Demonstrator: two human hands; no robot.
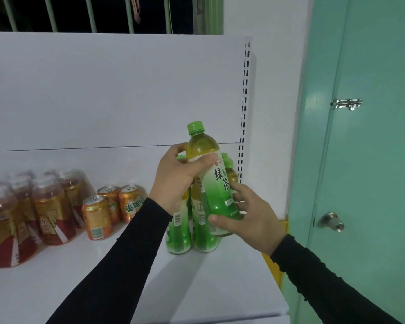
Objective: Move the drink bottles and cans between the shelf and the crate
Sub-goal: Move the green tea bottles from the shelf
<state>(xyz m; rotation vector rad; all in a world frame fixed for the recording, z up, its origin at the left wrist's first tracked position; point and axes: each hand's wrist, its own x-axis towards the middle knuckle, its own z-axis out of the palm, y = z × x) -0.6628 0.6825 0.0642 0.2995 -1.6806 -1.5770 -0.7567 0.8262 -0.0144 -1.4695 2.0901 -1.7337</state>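
Head view. A green tea bottle [216,183] with a green cap is held tilted above the white shelf [98,277], its cap leaning away from the slotted upright [245,108] of the shelf unit. The bottle is grasped by both hands. The left hand [173,181] is wrapped round the upper body just below the shoulder, with the thumb laid across the front of the label. The right hand [248,218] is curled round the lower part, thumb under the base end and fingers behind the label.

Directly below and behind the held bottle, a cluster of further green tea bottles [189,230] is seen standing upright on the shelf, close to the upright; their exact count cannot be established, as they are partly covered by the hands and the held bottle. Whether the held bottle touches them cannot be told.

Farther from the upright, three orange drink cans [97,217] are noted standing together on the shelf, near the back panel [103,90]. Beyond them, at the frame edge farthest from the upright, a group of red-and-gold labelled bottles [21,213] is recorded, blurred.

On the other side of the upright, a green door [372,160] with a metal latch [346,104] and a knob [332,220] is visible. Both forearms are covered by black sleeves [117,265]. The crate is not seen in this view.
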